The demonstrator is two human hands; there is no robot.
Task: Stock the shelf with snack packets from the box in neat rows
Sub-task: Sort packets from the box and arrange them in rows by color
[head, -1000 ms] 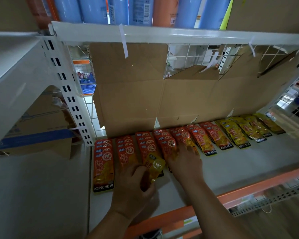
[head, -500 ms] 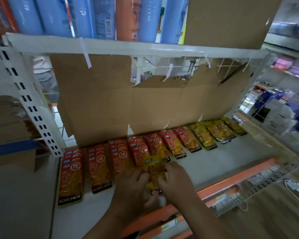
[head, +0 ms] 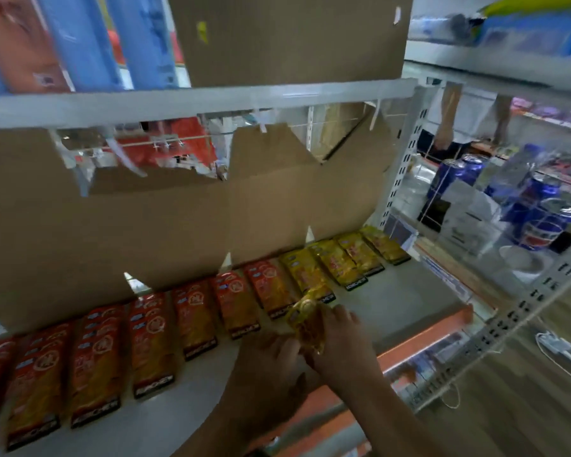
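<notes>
Yellow foil catches the light where a single snack packet is held between both hands just above the front part of the grey shelf. The right hand grasps it from the right side with its fingers curled over the top, and the left hand grips its lower end from the left. The packet sits tilted, its far tip over the near end of the first pack in the yellow packets, right where they meet the row of orange-red packets. Both groups lie flat, side by side in overlapping stacks along the back of the shelf, against a torn cardboard backing. The shelf's front lip is an orange strip. On the level above stand a cardboard box and some blue and orange tubes, all blurred. Off to the right, behind a wire panel, are blue soda cans, and a white cable lies on the wooden floor.
</notes>
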